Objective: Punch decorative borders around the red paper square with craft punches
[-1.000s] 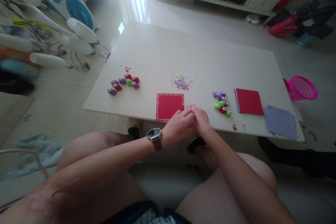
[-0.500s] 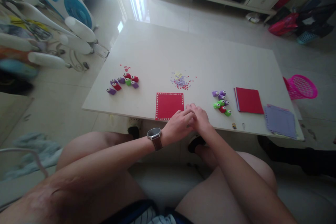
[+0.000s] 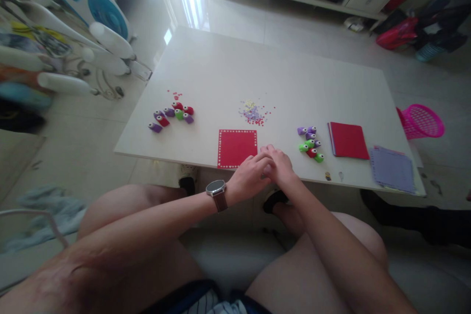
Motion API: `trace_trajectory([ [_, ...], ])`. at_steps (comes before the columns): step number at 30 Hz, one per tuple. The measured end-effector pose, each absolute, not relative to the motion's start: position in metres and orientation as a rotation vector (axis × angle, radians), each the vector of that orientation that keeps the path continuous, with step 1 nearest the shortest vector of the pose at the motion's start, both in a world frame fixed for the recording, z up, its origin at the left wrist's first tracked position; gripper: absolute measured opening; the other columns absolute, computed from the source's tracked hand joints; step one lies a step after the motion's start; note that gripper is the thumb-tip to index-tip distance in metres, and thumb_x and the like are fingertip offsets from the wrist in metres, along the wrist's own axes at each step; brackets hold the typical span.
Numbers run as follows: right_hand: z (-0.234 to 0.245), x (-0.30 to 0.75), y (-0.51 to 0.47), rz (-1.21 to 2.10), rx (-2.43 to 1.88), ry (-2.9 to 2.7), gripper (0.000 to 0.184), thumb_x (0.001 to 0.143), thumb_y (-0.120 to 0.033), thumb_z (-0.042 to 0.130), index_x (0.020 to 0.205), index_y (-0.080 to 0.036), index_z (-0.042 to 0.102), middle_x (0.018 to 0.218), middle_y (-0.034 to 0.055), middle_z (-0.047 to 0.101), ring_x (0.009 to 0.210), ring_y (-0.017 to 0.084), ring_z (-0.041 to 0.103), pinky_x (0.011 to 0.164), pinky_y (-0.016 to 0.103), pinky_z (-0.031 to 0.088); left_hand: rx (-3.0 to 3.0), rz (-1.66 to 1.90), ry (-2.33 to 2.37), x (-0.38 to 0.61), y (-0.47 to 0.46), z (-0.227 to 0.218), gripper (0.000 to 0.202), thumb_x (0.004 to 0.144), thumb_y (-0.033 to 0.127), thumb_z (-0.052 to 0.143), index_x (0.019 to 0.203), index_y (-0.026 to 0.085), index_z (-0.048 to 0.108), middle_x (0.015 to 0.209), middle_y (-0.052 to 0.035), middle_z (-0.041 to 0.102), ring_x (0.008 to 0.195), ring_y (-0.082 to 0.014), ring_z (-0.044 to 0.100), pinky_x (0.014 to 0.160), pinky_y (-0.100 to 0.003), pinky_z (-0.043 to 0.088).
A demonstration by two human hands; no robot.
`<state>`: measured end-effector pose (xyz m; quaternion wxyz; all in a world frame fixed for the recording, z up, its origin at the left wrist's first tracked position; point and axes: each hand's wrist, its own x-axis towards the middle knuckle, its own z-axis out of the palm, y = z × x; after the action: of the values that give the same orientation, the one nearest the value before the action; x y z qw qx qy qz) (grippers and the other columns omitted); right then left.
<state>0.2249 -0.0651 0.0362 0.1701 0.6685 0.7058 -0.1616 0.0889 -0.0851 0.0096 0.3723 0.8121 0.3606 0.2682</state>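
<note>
My left hand, with a watch on its wrist, and my right hand meet at the table's near edge. The fingers of both are curled together around something small; only a greyish bit shows, so I cannot make out what it is. Just left of them lies a red square card with small pale heart-like marks along its borders. My hands cover its lower right corner. Beyond the card is a scattered heap of tiny purple, yellow and red paper bits.
Several small colored craft punches stand on the left, and more punches on the right. Further right are a stack of red cards and some purple sheets. A pink basket stands beyond the table's right end.
My fingers have shifted slightly against each other. The hands stay in the same place by the red card, and nothing on the table has visibly moved.
</note>
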Motion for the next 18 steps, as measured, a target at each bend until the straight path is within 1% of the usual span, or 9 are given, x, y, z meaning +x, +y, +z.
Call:
trace_trajectory([
  [3, 0.0357, 0.2259, -0.0638, -0.443, 1.865, 1.997, 0.027, 0.097, -0.025, 0.054, 0.122, -0.02, 0.063, 0.122, 0.0124, 0.066, 0.101, 0.026, 0.071, 0.078, 0.033, 0.053, 2.082, 0.683, 0.886, 0.0895, -0.0848, 0.0091, 0.013, 0.085, 0.01, 0.067, 0.092, 0.02, 0.064, 0.106, -0.0039, 0.069, 0.094, -0.0183, 0.066, 0.09, -0.035, 0.053],
  [5, 0.0367, 0.2263, -0.0631, -0.462, 1.86, 2.003, 0.028, 0.095, -0.023, 0.057, 0.123, -0.02, 0.063, 0.121, 0.0121, 0.066, 0.101, 0.026, 0.071, 0.08, 0.033, 0.053, 2.072, 0.672, 0.89, 0.089, -0.0842, 0.0107, 0.011, 0.085, 0.011, 0.068, 0.089, 0.02, 0.063, 0.106, -0.0039, 0.068, 0.09, -0.0171, 0.065, 0.088, -0.034, 0.054],
  [6, 0.0375, 0.2263, -0.0629, -0.48, 1.872, 2.006, 0.028, 0.095, -0.024, 0.057, 0.123, -0.021, 0.064, 0.122, 0.0121, 0.067, 0.101, 0.025, 0.071, 0.081, 0.033, 0.053, 2.056, 0.675, 0.913, 0.0885, -0.0839, 0.0118, 0.013, 0.084, 0.012, 0.069, 0.092, 0.02, 0.063, 0.11, -0.0048, 0.068, 0.091, -0.0172, 0.065, 0.086, -0.033, 0.055],
  [7, 0.0382, 0.2261, -0.0628, -0.499, 1.892, 2.008, 0.028, 0.096, -0.025, 0.056, 0.122, -0.021, 0.064, 0.123, 0.0121, 0.067, 0.102, 0.025, 0.071, 0.083, 0.033, 0.053, 2.034, 0.682, 0.945, 0.0881, -0.0838, 0.0129, 0.018, 0.083, 0.013, 0.071, 0.098, 0.02, 0.063, 0.117, -0.006, 0.066, 0.092, -0.0176, 0.065, 0.084, -0.033, 0.056],
  [10, 0.0397, 0.2252, -0.0636, -0.54, 1.952, 1.985, 0.027, 0.099, -0.029, 0.052, 0.121, -0.021, 0.066, 0.124, 0.0116, 0.067, 0.103, 0.025, 0.071, 0.087, 0.034, 0.053, 1.991, 0.702, 0.985, 0.0869, -0.0845, 0.0148, 0.045, 0.08, 0.015, 0.074, 0.122, 0.023, 0.06, 0.135, -0.0082, 0.059, 0.1, -0.0192, 0.066, 0.083, -0.033, 0.058],
  [11, 0.0401, 0.2249, -0.064, -0.545, 1.961, 1.98, 0.027, 0.1, -0.029, 0.051, 0.121, -0.022, 0.066, 0.124, 0.0113, 0.067, 0.103, 0.025, 0.071, 0.088, 0.034, 0.053, 1.993, 0.7, 0.978, 0.0869, -0.0851, 0.0148, 0.048, 0.08, 0.015, 0.074, 0.125, 0.024, 0.058, 0.137, -0.0078, 0.059, 0.102, -0.0197, 0.066, 0.084, -0.034, 0.058],
  [12, 0.0405, 0.2246, -0.0645, -0.545, 1.962, 1.984, 0.027, 0.1, -0.028, 0.051, 0.121, -0.022, 0.066, 0.125, 0.0112, 0.067, 0.103, 0.025, 0.071, 0.088, 0.034, 0.052, 1.999, 0.693, 0.968, 0.087, -0.0858, 0.0145, 0.047, 0.08, 0.015, 0.074, 0.124, 0.024, 0.059, 0.136, -0.0073, 0.059, 0.104, -0.0201, 0.066, 0.086, -0.034, 0.058],
  [15, 0.0419, 0.2243, -0.0654, -0.532, 1.932, 1.991, 0.028, 0.1, -0.026, 0.049, 0.123, -0.022, 0.065, 0.127, 0.0123, 0.066, 0.104, 0.026, 0.071, 0.086, 0.034, 0.053, 2.003, 0.68, 0.96, 0.0883, -0.0881, 0.013, 0.034, 0.081, 0.011, 0.07, 0.112, 0.022, 0.062, 0.124, -0.0064, 0.063, 0.099, -0.019, 0.066, 0.084, -0.033, 0.058],
  [18, 0.0431, 0.2245, -0.0647, -0.506, 1.882, 1.986, 0.029, 0.098, -0.024, 0.052, 0.125, -0.021, 0.063, 0.125, 0.0132, 0.066, 0.103, 0.026, 0.07, 0.082, 0.033, 0.052, 2.013, 0.671, 0.93, 0.0891, -0.0894, 0.012, 0.018, 0.082, 0.009, 0.066, 0.095, 0.02, 0.062, 0.108, -0.0047, 0.066, 0.09, -0.0172, 0.065, 0.082, -0.031, 0.056],
])
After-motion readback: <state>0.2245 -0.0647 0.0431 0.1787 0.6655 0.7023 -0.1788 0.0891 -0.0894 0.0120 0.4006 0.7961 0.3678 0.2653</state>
